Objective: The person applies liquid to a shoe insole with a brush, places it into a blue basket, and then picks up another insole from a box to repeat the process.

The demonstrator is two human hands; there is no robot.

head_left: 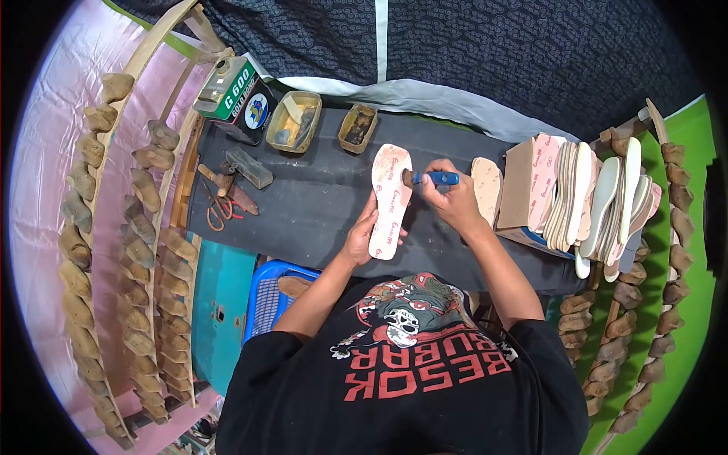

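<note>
My left hand [364,233] grips a pale shoe insole [390,208] by its lower left edge, with fingertips showing at the right side. Red printed lettering runs over the insole's upward face. In my right hand [453,199] is a brush [440,178] with a blue handle, held between thumb and fingers. Its dark tip meets the insole near the upper right edge; the bristles are too small to make out well. Another insole [486,186] lies on the dark table [318,205] just right of my right hand.
Stacked insoles [569,193] and a cardboard box [519,171] stand at the right. At the back left are a glue can [235,98] and two tubs, a larger one [294,121] and a smaller one [358,127]. Scissors [220,208] lie left. Racks of shoe lasts [140,220] flank the table.
</note>
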